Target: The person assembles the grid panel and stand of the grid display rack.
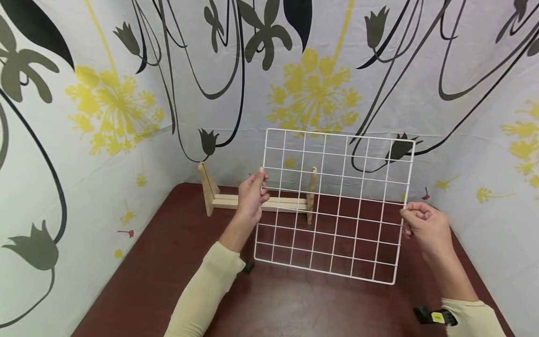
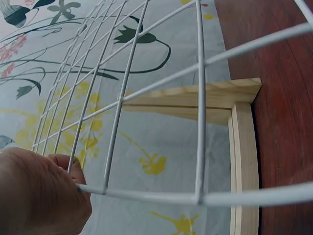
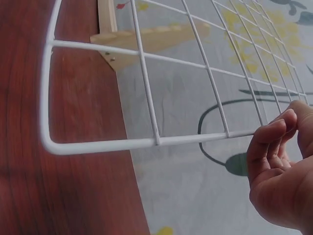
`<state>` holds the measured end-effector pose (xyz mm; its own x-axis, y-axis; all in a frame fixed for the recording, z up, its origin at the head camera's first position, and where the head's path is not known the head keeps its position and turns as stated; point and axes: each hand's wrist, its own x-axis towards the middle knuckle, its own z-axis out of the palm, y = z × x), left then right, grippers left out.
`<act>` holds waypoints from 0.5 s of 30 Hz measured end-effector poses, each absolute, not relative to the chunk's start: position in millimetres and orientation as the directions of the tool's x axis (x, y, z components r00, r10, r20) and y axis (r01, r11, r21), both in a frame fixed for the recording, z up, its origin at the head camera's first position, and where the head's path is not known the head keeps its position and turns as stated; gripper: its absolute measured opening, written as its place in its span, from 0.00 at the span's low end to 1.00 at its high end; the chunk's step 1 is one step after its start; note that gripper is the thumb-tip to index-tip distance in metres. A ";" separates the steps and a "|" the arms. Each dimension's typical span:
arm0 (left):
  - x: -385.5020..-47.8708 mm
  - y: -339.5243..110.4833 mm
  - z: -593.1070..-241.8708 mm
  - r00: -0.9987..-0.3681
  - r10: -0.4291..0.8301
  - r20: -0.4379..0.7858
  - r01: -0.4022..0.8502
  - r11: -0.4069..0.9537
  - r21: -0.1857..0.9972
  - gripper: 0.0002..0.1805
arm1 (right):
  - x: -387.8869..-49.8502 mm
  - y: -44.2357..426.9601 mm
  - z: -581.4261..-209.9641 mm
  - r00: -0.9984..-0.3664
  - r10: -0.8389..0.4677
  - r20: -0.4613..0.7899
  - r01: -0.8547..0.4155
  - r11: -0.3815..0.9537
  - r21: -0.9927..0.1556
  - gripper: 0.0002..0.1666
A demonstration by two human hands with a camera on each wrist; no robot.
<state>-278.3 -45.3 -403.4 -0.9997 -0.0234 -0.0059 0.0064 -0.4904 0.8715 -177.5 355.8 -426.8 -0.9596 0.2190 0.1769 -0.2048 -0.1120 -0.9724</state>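
A white wire grid panel (image 1: 332, 214) is held up, tilted, above the table. The left hand (image 1: 251, 196) pinches its left edge between thumb and fingers; in the left wrist view that hand (image 2: 44, 193) grips the outer wire. On the opposite edge, the right hand (image 1: 427, 227) pinches the wire, and the right wrist view shows its curled fingers (image 3: 279, 147) at the rim. Behind the panel a wooden stand (image 1: 208, 189), two uprights joined by a crossbar, rests on the table, seen partly through the mesh.
The dark red table (image 1: 168, 262) has a patterned cloth (image 1: 139, 103) at its back and both sides. A dark strap with a yellow tag (image 1: 438, 318) is on the right wrist; a small black item (image 1: 248, 267) shows by the left wrist.
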 end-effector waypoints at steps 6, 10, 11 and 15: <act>-278.5 -57.7 -406.7 -0.997 -0.066 -0.033 0.008 -0.549 0.836 0.18 | -182.6 344.0 -430.5 -0.962 0.205 0.181 -0.204 -0.096 -0.974 0.10; -279.3 -65.1 -412.3 -0.997 -0.069 -0.016 0.027 -0.584 0.811 0.20 | -184.2 339.3 -433.3 -0.969 0.181 0.169 -0.181 -0.051 -0.982 0.08; -279.3 -66.6 -413.6 -0.997 -0.070 -0.010 0.034 -0.589 0.807 0.20 | -184.6 338.4 -433.8 -0.970 0.177 0.167 -0.176 -0.037 -0.984 0.08; -280.3 -71.5 -416.9 -0.997 -0.080 0.014 0.059 -0.602 0.796 0.21 | -187.6 335.0 -435.1 -0.970 0.179 0.165 -0.168 0.001 -0.986 0.06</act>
